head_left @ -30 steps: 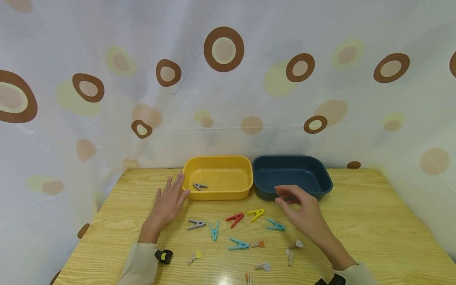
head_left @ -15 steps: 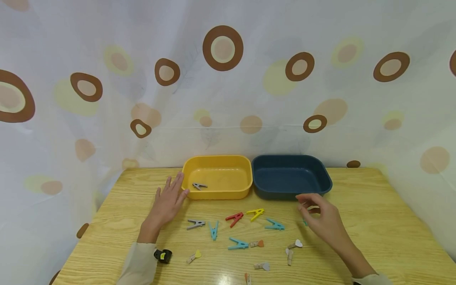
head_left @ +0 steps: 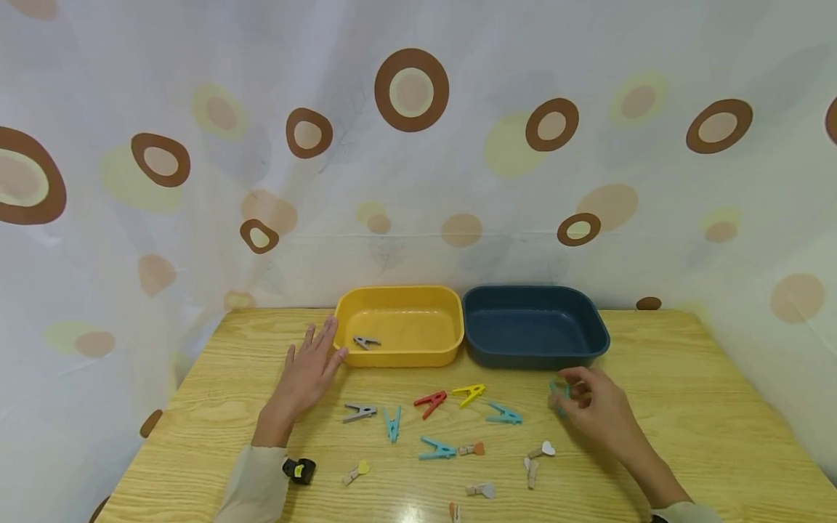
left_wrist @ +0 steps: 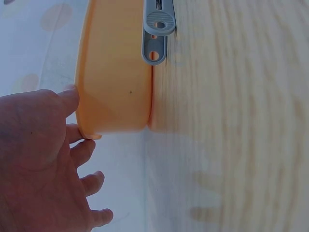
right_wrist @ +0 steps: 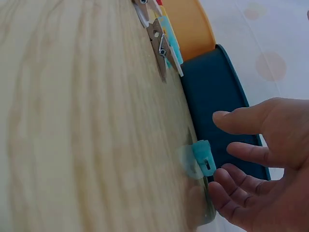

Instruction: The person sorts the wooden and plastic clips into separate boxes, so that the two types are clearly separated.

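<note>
My left hand [head_left: 307,370] lies with fingers straight against the left end of the yellow tray [head_left: 405,357], touching its rim. In that tray is a grey clothespin [head_left: 366,341]. My right hand [head_left: 598,407] hovers around a teal clothespin [head_left: 559,398] in front of the dark blue tray [head_left: 536,360]. In the right wrist view, thumb and fingers are spread apart beside that teal clothespin [right_wrist: 204,157], without pinching it. More plastic clothespins lie between the hands: red [head_left: 431,402], yellow [head_left: 469,394], grey [head_left: 360,412] and several teal ones, one [head_left: 505,413] nearest my right hand.
Small wooden clothespins with hearts lie nearer the front, among them a yellow-heart one [head_left: 357,472], an orange-heart one [head_left: 472,449] and a white-heart one [head_left: 541,449]. A patterned curtain [head_left: 418,181] hangs right behind the trays on the wooden table [head_left: 686,407].
My right hand has moved right and back from the blue tray's front, down to the teal clothespin at the right. The left hand has stayed at the yellow tray.
</note>
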Demonstrator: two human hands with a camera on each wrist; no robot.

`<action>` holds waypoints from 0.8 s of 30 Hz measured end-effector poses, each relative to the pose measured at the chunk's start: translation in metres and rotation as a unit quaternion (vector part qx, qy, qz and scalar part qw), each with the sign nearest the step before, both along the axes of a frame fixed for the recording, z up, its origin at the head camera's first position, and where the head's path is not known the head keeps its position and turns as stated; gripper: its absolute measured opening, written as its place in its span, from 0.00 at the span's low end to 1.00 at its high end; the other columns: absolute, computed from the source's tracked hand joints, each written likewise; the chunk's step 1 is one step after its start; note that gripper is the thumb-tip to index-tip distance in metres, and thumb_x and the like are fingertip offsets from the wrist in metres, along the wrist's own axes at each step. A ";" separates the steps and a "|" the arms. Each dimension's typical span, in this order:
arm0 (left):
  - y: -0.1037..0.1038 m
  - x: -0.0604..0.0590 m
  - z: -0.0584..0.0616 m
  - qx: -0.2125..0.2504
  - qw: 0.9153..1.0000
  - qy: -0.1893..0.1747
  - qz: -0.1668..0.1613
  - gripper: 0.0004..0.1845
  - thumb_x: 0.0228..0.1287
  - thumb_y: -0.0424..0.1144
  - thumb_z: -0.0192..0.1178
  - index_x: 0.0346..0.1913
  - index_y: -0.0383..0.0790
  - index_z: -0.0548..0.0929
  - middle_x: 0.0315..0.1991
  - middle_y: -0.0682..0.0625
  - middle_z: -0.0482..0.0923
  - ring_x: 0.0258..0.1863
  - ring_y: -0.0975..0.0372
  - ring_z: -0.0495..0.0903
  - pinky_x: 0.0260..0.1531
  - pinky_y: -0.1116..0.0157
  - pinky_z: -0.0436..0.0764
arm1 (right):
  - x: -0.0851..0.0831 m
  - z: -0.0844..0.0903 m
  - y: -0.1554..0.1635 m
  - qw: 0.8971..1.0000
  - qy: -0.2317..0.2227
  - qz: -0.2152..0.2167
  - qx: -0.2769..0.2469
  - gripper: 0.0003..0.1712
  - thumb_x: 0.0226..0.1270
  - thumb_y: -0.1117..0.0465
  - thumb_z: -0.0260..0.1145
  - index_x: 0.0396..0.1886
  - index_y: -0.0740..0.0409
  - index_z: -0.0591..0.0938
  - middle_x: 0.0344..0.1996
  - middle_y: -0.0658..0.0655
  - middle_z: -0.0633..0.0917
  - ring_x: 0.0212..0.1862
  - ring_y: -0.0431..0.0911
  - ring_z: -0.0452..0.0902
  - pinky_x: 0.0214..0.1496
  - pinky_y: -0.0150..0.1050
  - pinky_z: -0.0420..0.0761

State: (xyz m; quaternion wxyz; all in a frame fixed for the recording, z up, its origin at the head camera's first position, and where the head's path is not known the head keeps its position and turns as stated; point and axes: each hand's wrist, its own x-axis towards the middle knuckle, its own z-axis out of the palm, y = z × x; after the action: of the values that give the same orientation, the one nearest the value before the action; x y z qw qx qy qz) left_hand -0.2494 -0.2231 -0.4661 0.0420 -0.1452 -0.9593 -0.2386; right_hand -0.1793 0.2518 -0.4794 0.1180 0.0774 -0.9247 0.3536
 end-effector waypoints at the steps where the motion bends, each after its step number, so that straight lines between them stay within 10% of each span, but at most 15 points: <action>1: 0.000 0.000 0.000 0.000 1.000 0.000 0.000 0.36 0.85 0.52 0.42 0.83 0.37 0.48 0.82 0.42 0.46 0.80 0.39 0.43 0.69 0.27 0.43 | 0.000 -0.001 0.001 1.000 -0.007 0.000 0.003 0.21 0.63 0.61 0.77 0.52 0.67 0.84 0.43 0.61 0.81 0.40 0.50 0.82 0.37 0.38 0.83; 24: -0.001 0.000 -0.001 -0.003 1.000 0.001 -0.001 0.36 0.85 0.54 0.40 0.83 0.38 0.47 0.82 0.42 0.46 0.80 0.39 0.40 0.68 0.26 0.44 | -0.002 0.002 0.017 0.998 -0.064 0.024 0.014 0.18 0.58 0.67 0.78 0.47 0.67 0.85 0.34 0.51 0.85 0.34 0.39 0.80 0.35 0.32 0.82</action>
State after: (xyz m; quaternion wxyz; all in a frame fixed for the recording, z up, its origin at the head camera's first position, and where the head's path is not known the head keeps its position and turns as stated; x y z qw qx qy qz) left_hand -0.2492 -0.2240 -0.4671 0.0421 -0.1463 -0.9598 -0.2359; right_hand -0.1814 0.2689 -0.4771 0.0491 0.0784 -0.9330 0.3477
